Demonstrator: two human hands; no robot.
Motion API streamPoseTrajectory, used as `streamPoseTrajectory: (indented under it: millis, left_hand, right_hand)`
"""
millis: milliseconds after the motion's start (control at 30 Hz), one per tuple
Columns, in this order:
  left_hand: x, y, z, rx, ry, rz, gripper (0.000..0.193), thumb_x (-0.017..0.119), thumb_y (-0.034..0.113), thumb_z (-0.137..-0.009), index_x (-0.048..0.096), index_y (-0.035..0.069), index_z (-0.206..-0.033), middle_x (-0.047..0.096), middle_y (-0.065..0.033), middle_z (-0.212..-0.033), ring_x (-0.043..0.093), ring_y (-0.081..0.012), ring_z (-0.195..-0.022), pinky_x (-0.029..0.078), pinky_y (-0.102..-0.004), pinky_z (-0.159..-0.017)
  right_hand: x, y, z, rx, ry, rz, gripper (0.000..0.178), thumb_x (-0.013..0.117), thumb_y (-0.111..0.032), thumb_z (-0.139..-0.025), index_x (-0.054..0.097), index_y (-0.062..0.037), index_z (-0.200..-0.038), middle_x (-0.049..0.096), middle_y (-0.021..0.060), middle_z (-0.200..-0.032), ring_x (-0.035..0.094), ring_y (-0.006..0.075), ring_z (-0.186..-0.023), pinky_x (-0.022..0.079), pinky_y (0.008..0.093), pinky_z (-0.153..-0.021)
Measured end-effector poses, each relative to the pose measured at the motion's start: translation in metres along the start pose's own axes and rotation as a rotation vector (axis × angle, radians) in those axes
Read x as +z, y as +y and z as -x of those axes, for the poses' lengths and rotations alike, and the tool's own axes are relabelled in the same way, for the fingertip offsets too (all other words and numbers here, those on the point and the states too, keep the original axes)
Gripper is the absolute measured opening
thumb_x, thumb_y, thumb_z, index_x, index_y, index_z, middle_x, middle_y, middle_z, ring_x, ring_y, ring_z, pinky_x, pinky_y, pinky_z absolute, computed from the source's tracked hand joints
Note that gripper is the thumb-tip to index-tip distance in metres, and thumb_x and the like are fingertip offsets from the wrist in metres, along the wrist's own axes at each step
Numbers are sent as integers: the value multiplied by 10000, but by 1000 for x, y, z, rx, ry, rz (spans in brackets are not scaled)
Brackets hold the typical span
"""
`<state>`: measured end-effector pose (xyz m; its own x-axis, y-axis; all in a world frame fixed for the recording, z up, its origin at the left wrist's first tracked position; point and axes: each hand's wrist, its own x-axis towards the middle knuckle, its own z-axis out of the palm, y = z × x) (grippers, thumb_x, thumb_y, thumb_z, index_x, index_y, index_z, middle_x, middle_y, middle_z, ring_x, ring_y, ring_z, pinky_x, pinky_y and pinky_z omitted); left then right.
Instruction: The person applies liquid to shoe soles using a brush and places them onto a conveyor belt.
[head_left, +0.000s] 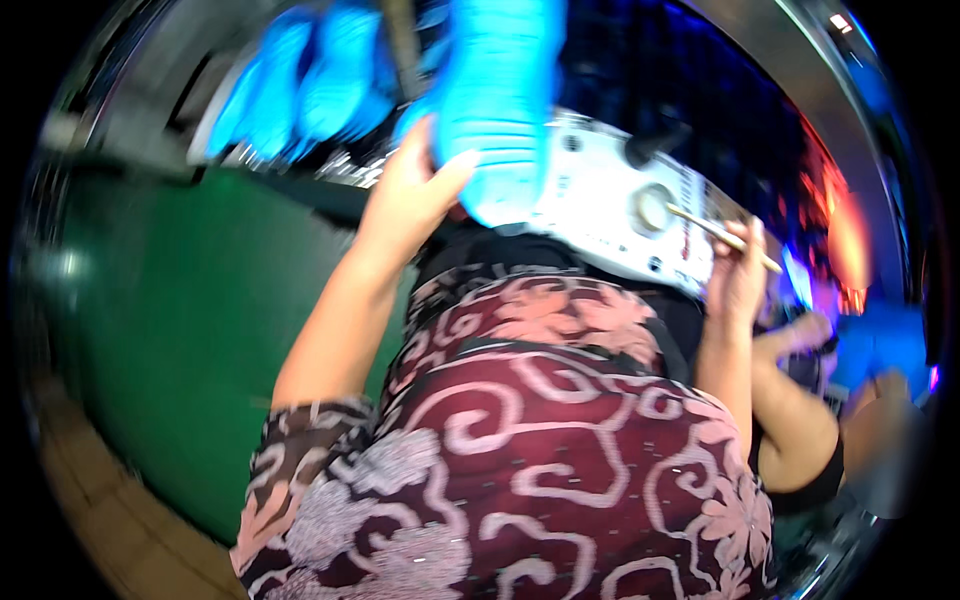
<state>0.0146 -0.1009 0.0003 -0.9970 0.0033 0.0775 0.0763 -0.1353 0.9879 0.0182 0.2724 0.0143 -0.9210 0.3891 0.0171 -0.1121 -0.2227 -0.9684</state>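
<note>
Left hand [415, 190] grips blue sole [500, 120] by edge, 12 o'clock — leaves face mostly clear. Right hand [736, 268] grips wooden stick [712, 229], 2 o'clock.

At least three blue soles [500, 120], one stick [715, 228]

White board [597, 195], one: small dark printed marks [690, 185] and a red mark [686, 246], all blurred. From where I stand, no wording or number can be read.

passage: between blue sole [503, 120] and stick [702, 225] | obstacles: round dish [649, 210], dark object [652, 147]
</note>
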Motion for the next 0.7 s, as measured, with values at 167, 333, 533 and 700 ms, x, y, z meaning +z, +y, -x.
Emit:
streamPoseTrajectory:
  millis: [167, 333, 533, 700]
  left_hand:
    - [46, -13, 19, -229, -91, 135, 456, 595, 91, -852, 362, -13, -1229, 596, -139, -970, 608, -179, -615, 523, -262, -555]
    - [88, -18, -4, -190, -148, -3, 363, 530, 56, -869, 371, -21, -1186, 592, -148, -952, 618, -180, -609, 538, -255, -529]
    - [138, -17, -23, -61, -189, -133, 425, 576, 60, -832, 390, -35, -1202, 601, -128, -951, 622, -165, -735, 535, -281, -623]
    - [157, -18, -35, 28, -211, -158, 419, 580, 37, -815, 428, -48, -1196, 615, -135, -994, 608, -161, -849, 487, -294, -783]
  right_hand:
    - [-22, 3, 15, -49, 51, -37, 358, 461, -259, -973, 621, 30, -834, 598, 94, -758, 511, 143, -654, 431, 268, -650]
    - [-45, -1, 29, -95, 138, -51, 319, 464, -240, -970, 613, 18, -854, 581, 67, -771, 504, 124, -671, 411, 236, -671]
    - [-26, -21, 31, -111, -47, 233, 392, 457, -255, -968, 648, 64, -842, 621, 98, -716, 575, 131, -681, 429, 240, -687]
    - [-10, -35, 18, -506, -307, 547, 230, 549, -177, -900, 696, -47, -779, 671, 44, -700, 592, 182, -668, 397, 378, -846]
